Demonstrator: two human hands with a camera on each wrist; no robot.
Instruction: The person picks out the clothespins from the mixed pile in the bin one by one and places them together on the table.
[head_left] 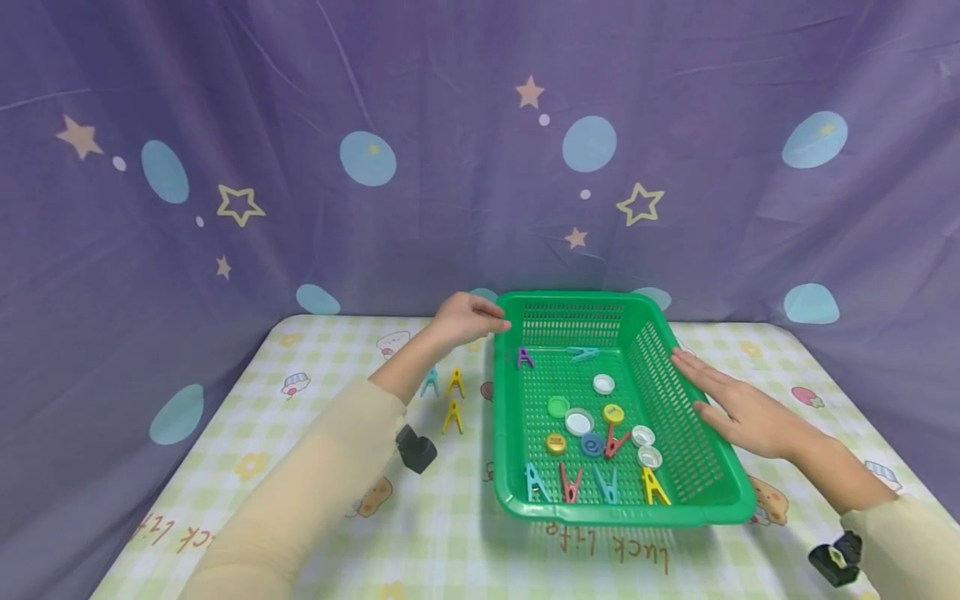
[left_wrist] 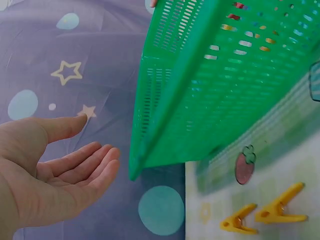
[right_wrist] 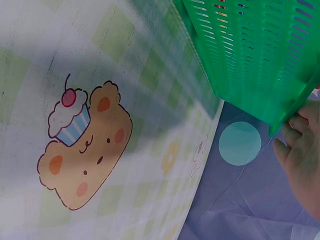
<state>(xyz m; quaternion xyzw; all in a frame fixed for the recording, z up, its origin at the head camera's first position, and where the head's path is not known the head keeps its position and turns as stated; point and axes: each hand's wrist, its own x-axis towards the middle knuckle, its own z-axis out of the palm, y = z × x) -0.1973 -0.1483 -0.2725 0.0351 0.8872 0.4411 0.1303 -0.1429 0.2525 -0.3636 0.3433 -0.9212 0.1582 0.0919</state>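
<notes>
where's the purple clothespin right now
In the head view the purple clothespin lies inside the green basket, at its far left corner, beside the teal clothespin and just below the left hand.

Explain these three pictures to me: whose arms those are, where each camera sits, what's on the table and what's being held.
No machine here: a person in cream sleeves works bare-handed. The big picture comes from a camera on their head; the other two from cameras on each wrist. On the checked tablecloth sits a green basket holding bottle caps and coloured clothes pegs. Three more pegs lie on the cloth to its left. The left hand is at the basket's far left corner; the left wrist view shows it open, just short of the basket. The right hand lies flat along the right rim. Neither hand grips anything.
</notes>
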